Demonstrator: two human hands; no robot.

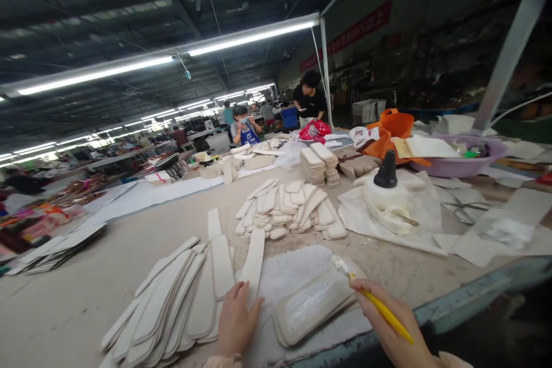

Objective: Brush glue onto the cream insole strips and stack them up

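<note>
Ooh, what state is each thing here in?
Long pieces: fanned out, overlapping
Left hand: open, resting on long pieces
Yellow brush: tilted, white near its tip
Right hand: closed on the brush
Coated piece: shiny, apparently wet
Short pieces: loosely heaped
Taller stacks: neat
Black cone: upright
Purple basin: loaded with items
Overhead lamp: lit

Across the desk [142,236], the widest free room lies left, between the fanned long strips [164,302] and flat boards [64,244]. Midway, a heap of short pieces [288,207] blocks the far edge. A narrower gap separates the black-topped container [379,198] from the near edge, the right hand [395,307] beside it.
</note>
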